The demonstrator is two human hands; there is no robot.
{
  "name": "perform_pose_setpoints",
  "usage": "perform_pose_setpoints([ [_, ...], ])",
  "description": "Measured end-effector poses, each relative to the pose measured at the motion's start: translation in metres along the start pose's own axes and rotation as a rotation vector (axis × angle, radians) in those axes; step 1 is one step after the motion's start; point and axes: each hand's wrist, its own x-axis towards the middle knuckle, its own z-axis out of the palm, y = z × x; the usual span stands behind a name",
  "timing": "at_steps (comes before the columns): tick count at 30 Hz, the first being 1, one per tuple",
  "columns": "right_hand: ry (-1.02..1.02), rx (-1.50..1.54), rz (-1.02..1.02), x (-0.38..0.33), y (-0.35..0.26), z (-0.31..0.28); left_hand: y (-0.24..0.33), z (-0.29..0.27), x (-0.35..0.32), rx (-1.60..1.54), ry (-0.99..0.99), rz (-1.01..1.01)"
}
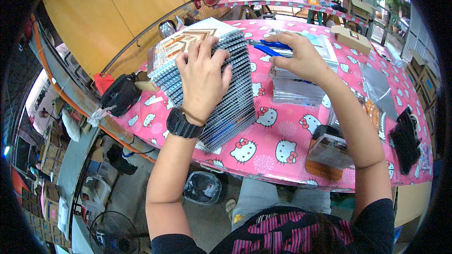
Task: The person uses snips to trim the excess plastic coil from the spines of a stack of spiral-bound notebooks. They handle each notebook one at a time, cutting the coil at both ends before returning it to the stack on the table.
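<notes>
A tall stack of spiral-bound books [230,89] leans on the table, its black wire spines fanned out toward me. My left hand [202,68] rests on the stack's top with its fingers spread, next to the topmost printed cover [188,42]. My right hand [301,59] is closed around blue-handled pliers [268,50]. The pliers' handles are apart, and their metal jaws are close to the upper right corner of the spines; I cannot tell if they touch. Beneath my right hand stands a second, shorter stack of books [296,89].
A pink patterned cloth covers the table [263,155]. On it lie a black bag [121,95] at left, a brown box [351,40] at back right, a bundle of black wire spines [406,141] and a wooden-based holder [325,167]. A lined bin [202,187] stands below the front edge.
</notes>
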Motion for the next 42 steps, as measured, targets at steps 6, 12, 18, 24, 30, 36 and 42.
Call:
perform_pose_setpoints([
  [6,0.094,-0.023,-0.070,-0.011,-0.001,0.009,-0.004,0.001,0.002,0.014,0.068,0.030],
  [12,0.192,0.019,-0.116,-0.034,0.005,0.029,-0.002,0.003,0.003,0.058,0.078,0.035],
  [18,0.205,0.038,-0.063,-0.021,0.007,0.029,-0.004,0.004,0.003,0.026,0.069,0.016],
  [24,0.185,-0.029,-0.059,-0.018,0.003,0.021,-0.006,0.003,0.002,0.018,0.078,0.024],
  [30,0.132,-0.016,-0.048,-0.012,0.003,0.015,-0.003,0.004,0.002,0.011,0.073,0.019],
  [36,0.022,-0.009,0.023,-0.007,-0.007,0.007,-0.006,0.005,0.001,0.013,0.089,0.023],
  [42,0.244,-0.035,-0.133,-0.030,-0.002,0.033,-0.002,0.010,-0.001,0.017,0.164,0.008],
])
